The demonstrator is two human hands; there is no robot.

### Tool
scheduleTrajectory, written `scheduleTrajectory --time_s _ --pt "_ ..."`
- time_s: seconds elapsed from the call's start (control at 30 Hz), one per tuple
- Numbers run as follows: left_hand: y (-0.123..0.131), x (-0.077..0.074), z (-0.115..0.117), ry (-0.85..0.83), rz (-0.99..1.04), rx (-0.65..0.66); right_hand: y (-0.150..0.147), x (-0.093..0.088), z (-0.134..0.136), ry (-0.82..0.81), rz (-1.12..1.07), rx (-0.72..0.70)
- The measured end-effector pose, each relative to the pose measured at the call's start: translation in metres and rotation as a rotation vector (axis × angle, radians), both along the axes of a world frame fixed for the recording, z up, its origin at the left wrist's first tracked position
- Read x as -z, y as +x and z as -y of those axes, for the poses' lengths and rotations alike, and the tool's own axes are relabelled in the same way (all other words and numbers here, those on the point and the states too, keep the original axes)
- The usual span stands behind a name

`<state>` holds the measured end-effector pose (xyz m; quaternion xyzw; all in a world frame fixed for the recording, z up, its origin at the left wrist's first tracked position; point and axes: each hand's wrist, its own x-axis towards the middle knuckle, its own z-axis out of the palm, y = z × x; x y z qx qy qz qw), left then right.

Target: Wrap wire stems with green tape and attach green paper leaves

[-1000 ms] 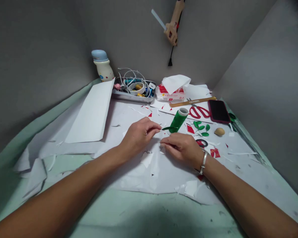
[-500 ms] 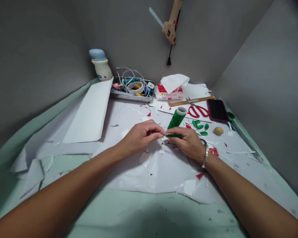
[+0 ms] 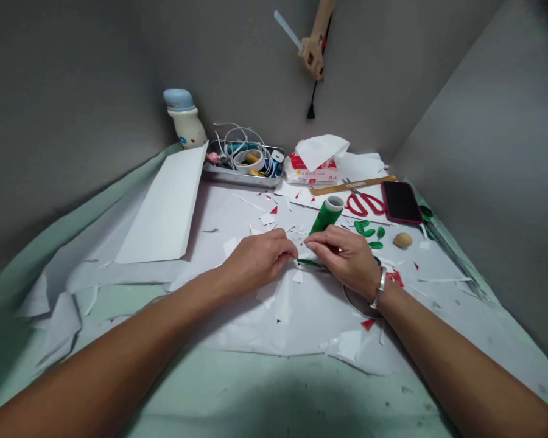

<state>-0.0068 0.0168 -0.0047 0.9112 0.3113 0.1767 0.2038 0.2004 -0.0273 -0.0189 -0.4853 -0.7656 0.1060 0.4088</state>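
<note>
My left hand (image 3: 258, 261) and my right hand (image 3: 344, 257) meet at the middle of the white paper sheet (image 3: 237, 219). Between their fingertips runs a thin green strip (image 3: 309, 263), likely floral tape. Its left end sits in my left fingers, and its right end passes under my right fingers. Just above my right hand stands a green tape roll (image 3: 325, 215) with a pale core, tilted and apart from the strip. Small white paper scraps (image 3: 298, 277) lie below my hands.
Red-handled scissors (image 3: 365, 205), a phone (image 3: 400, 202) and a wooden ruler (image 3: 354, 185) lie to the far right. Green paper leaves (image 3: 368, 231) sit nearby. Behind are a tissue pack (image 3: 311, 163), a metal tray of cables (image 3: 242, 164) and a hanging glue gun (image 3: 313, 52).
Both hands have moved slightly toward me, away from the green roll. The green strip now shows lower and further from the roll, with my right fingers raised above it.
</note>
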Motion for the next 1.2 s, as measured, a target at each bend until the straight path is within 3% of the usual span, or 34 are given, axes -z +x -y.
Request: scheduleTrajectory --time_s 0.1,0.23,0.37,0.47,0.57,0.67,0.77,0.83,1.0,1.1,1.2 --pt "0.002 -0.010 0.003 -0.173 0.142 0.067 0.003 0.005 -0.005 -0.104 -0.111 0.018" --pt "0.002 -0.017 0.003 -0.293 0.312 -0.057 0.000 0.012 -0.004 -0.175 -0.080 -0.050" --pt "0.001 -0.011 -0.001 -0.201 0.334 -0.230 -0.008 0.013 0.003 -0.095 0.101 -0.146" --pt "0.000 -0.002 -0.004 -0.047 0.222 -0.276 -0.011 0.009 0.007 0.008 0.203 -0.157" --pt "-0.001 0.004 -0.004 0.033 0.085 -0.229 -0.010 0.003 0.007 0.085 0.196 -0.106" --pt "0.000 0.004 -0.001 -0.004 0.000 -0.103 -0.005 0.000 0.003 0.066 0.104 -0.041" --pt "0.002 -0.004 0.003 -0.147 0.056 0.039 0.000 0.002 -0.003 -0.039 -0.028 -0.003" --pt "0.003 -0.011 0.005 -0.239 0.167 0.053 0.003 0.005 -0.006 -0.108 -0.081 -0.001" --pt "0.004 -0.016 0.002 -0.314 0.356 -0.121 -0.002 0.012 -0.003 -0.115 0.020 -0.069" --pt "0.002 -0.008 -0.002 -0.192 0.354 -0.247 -0.010 0.012 0.004 -0.034 0.165 -0.122" --pt "0.001 0.000 -0.003 -0.033 0.235 -0.286 -0.014 0.008 0.009 0.056 0.238 -0.128"
